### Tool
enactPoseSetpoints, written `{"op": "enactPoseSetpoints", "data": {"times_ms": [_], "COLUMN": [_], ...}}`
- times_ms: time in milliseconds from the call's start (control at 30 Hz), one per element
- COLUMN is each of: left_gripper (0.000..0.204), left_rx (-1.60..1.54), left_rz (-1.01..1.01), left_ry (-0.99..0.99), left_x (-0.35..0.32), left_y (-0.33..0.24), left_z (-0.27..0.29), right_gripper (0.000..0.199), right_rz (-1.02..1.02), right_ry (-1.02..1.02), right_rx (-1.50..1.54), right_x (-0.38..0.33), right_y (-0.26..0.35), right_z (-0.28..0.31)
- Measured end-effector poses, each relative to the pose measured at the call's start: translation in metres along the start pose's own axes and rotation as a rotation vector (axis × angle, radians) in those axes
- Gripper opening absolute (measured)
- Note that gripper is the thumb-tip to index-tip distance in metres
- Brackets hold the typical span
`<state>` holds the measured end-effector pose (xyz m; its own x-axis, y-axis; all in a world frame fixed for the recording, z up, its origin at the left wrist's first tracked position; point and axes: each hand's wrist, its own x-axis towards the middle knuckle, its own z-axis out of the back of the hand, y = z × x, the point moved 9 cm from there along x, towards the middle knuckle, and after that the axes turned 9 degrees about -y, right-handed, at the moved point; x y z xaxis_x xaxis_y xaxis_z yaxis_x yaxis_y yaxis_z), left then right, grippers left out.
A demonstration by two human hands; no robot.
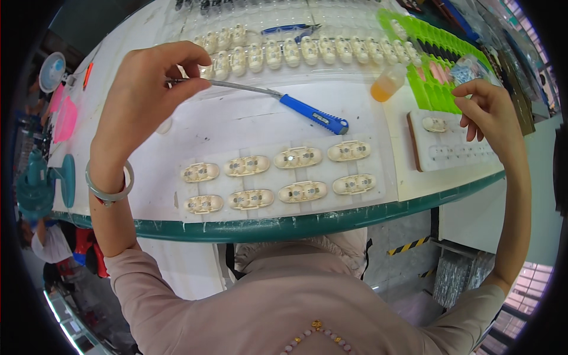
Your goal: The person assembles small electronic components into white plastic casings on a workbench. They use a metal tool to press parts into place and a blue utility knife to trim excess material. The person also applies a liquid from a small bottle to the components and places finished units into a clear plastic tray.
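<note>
While pinching the blue-handled tool, left hand; right hand loosely curled, empty.

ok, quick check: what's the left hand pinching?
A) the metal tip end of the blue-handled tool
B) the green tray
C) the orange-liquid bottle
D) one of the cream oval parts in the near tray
A: the left hand pinches the thin metal end of the blue-handled tool, whose handle lies over the white table; the orange-liquid bottle stands apart, untouched.
</note>
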<state>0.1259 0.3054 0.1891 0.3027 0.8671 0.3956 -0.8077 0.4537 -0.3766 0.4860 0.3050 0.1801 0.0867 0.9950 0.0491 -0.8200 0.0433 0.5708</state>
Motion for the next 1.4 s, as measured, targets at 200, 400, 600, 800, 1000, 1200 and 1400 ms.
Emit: {"op": "enactPoseSetpoints", "data": {"times_ms": [200, 400, 600, 800, 1000, 1200, 1400], "left_gripper": [0.021, 0.016, 0.020, 0.020, 0.020, 0.026, 0.028], "left_rx": [0.273, 0.273, 0.263, 0.111, -0.100, -0.532, -0.632], "left_rz": [-0.162, -0.126, 0.021, -0.067, -0.195, 0.059, 0.194], "left_ry": [0.084, 0.122, 0.155, 0.088, -0.130, 0.053, 0.192], "left_x": [-0.023, -0.049, -0.064, -0.056, -0.026, 0.006, 0.005], "left_y": [-0.006, 0.002, 0.029, 0.040, 0.015, 0.000, 0.002], "left_z": [-0.011, -0.024, -0.047, -0.081, -0.089, -0.104, -0.119], "right_gripper": [0.028, 0.028, 0.017, 0.019, 0.019, 0.020, 0.021], "right_rz": [0.610, 0.585, 0.697, 0.670, 0.628, 0.606, 0.620], "right_ry": [0.043, 0.222, 0.140, -0.042, -0.067, -0.051, -0.107], "right_rx": [-0.087, -0.144, -0.098, 0.099, 0.170, 0.248, 0.287], "right_x": [-0.016, 0.021, 0.024, 0.016, -0.007, -0.019, -0.026], "right_y": [0.098, 0.117, 0.133, 0.131, 0.125, 0.125, 0.121], "right_z": [-0.103, -0.215, -0.206, -0.154, -0.141, -0.141, -0.141]}}
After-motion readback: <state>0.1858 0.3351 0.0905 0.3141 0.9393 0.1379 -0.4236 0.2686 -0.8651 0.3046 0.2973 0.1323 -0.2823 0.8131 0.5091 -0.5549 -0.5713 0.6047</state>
